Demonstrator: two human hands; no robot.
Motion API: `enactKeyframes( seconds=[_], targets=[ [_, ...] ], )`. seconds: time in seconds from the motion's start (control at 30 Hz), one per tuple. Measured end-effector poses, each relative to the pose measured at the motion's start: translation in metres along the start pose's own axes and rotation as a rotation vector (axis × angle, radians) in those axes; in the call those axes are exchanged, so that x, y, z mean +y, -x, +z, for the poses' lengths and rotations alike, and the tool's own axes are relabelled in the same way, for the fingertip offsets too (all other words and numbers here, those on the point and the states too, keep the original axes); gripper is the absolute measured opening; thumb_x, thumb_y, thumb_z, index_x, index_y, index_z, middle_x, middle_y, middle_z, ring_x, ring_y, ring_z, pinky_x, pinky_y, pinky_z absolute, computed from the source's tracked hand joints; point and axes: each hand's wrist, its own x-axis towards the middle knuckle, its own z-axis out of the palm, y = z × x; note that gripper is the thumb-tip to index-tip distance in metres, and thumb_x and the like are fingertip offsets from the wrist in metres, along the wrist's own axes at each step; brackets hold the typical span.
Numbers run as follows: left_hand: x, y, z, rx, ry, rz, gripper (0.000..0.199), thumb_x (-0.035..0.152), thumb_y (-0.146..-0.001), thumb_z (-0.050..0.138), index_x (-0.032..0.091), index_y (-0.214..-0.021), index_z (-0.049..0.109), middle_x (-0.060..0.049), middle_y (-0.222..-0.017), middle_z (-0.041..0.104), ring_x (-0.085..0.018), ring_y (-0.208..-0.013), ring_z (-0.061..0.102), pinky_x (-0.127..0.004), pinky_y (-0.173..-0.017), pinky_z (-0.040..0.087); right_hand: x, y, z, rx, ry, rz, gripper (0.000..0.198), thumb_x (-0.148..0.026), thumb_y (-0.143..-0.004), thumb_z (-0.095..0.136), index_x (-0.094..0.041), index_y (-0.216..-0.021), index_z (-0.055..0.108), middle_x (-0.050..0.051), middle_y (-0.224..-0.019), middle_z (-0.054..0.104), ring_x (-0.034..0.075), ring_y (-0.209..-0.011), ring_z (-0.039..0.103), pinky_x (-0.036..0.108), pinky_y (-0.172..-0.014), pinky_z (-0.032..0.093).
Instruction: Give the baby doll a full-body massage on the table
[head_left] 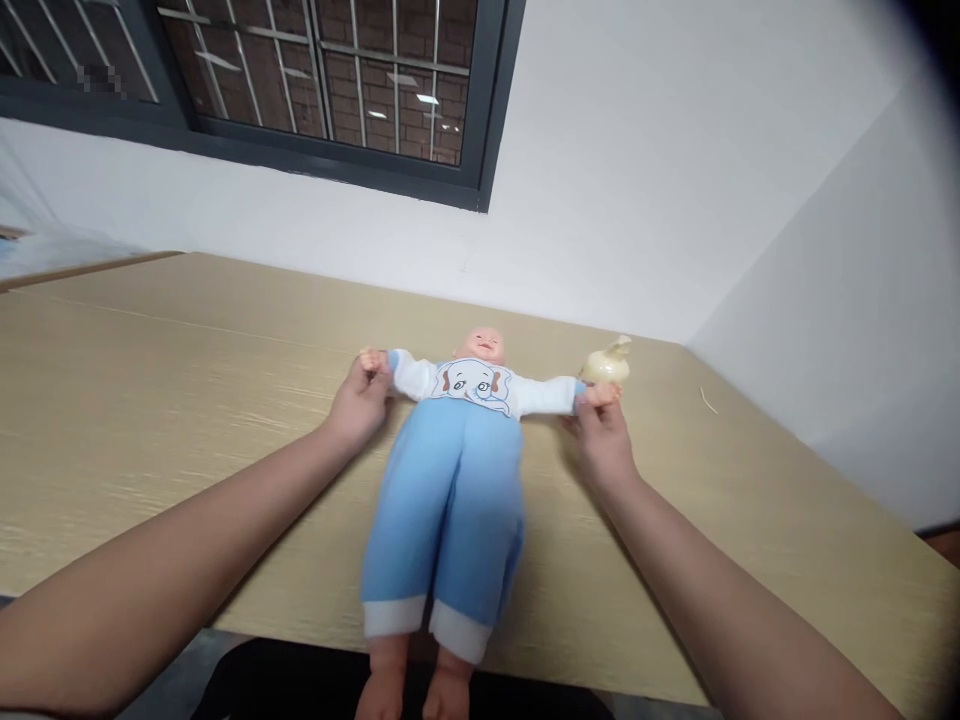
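Observation:
A baby doll (457, 480) lies on its back on the wooden table, its head toward the wall and its bare feet past the near edge. It wears blue trousers with white cuffs and a white top with an elephant face on the chest. Both its arms are stretched out sideways. My left hand (361, 405) is closed around the doll's hand on the left. On the other side, my right hand (606, 440) grips the doll's other hand. Just behind that hand sits a shiny cream-coloured object (606, 364) with a bent neck, whose kind I cannot make out.
The table (225, 350) runs up to a white wall (637, 180) at the back and another on the right. A dark-framed window (480, 150) with bars is above. A thin pale strand (708, 402) lies at the right. Clear plastic sheeting (67, 245) shows at far left.

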Motion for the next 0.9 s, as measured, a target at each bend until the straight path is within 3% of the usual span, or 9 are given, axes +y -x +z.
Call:
enactKeyframes(
  seconds=[0.1,0.2,0.33,0.43,0.57,0.7,0.9],
  targets=[
    [-0.009,-0.013,-0.007,0.11,0.298,-0.403,0.022,0.036,-0.09,0.062,0.021,-0.106,0.059,-0.009,-0.113,0.067,-0.02,-0.093,0.069,-0.036,-0.079,0.059,0.002,-0.007,-0.005,0.111,-0.224,0.352,0.029,-0.04,-0.084,0.068,-0.025,-0.107,0.061,0.004,-0.115,0.069,0.021,-0.099,0.07,0.041,-0.084,0.062],
    [-0.005,-0.016,-0.012,0.07,0.365,-0.472,0.023,0.033,-0.088,0.064,0.019,-0.106,0.061,-0.011,-0.116,0.067,-0.02,-0.091,0.07,-0.036,-0.078,0.06,0.003,-0.009,-0.006,0.131,-0.256,0.416,0.024,-0.034,-0.083,0.068,-0.025,-0.104,0.061,0.002,-0.115,0.07,0.019,-0.098,0.07,0.037,-0.082,0.063],
    [0.007,-0.007,-0.011,0.032,0.26,-0.267,0.031,0.045,-0.086,0.066,0.022,-0.105,0.058,-0.007,-0.118,0.065,-0.021,-0.101,0.067,-0.033,-0.078,0.06,0.004,-0.004,-0.001,0.056,-0.105,0.132,0.036,-0.047,-0.084,0.07,-0.025,-0.111,0.059,0.004,-0.117,0.068,0.022,-0.106,0.067,0.04,-0.085,0.061],
    [0.015,0.005,-0.004,-0.098,0.114,0.0,0.035,0.044,-0.082,0.07,0.021,-0.107,0.06,-0.009,-0.124,0.064,-0.025,-0.116,0.062,-0.039,-0.095,0.055,-0.001,0.008,0.004,-0.084,0.078,-0.138,0.049,-0.05,-0.087,0.067,-0.025,-0.127,0.053,0.009,-0.13,0.063,0.025,-0.12,0.061,0.044,-0.099,0.055],
    [0.023,0.023,0.003,-0.343,-0.137,0.213,0.057,0.041,-0.085,0.067,0.022,-0.137,0.053,-0.012,-0.144,0.054,-0.03,-0.132,0.053,-0.048,-0.11,0.045,-0.017,0.029,0.012,-0.366,0.414,-0.377,0.065,-0.046,-0.091,0.062,-0.027,-0.15,0.038,0.011,-0.156,0.042,0.028,-0.142,0.043,0.048,-0.115,0.041],
    [0.029,0.03,0.006,-0.449,-0.502,0.415,0.066,0.044,-0.087,0.064,0.022,-0.147,0.048,-0.013,-0.155,0.043,-0.033,-0.144,0.038,-0.051,-0.12,0.03,-0.027,0.04,0.019,-0.526,0.722,-0.504,0.069,-0.049,-0.09,0.062,-0.029,-0.152,0.039,0.009,-0.164,0.027,0.032,-0.151,0.028,0.057,-0.121,0.028],
    [0.034,0.031,0.009,-0.498,-0.643,0.452,0.068,0.045,-0.089,0.059,0.02,-0.15,0.043,-0.015,-0.155,0.041,-0.034,-0.144,0.038,-0.053,-0.118,0.033,-0.026,0.036,0.025,-0.56,0.818,-0.567,0.062,-0.05,-0.093,0.058,-0.028,-0.149,0.045,0.008,-0.162,0.031,0.032,-0.15,0.028,0.057,-0.122,0.028]
  ],
)
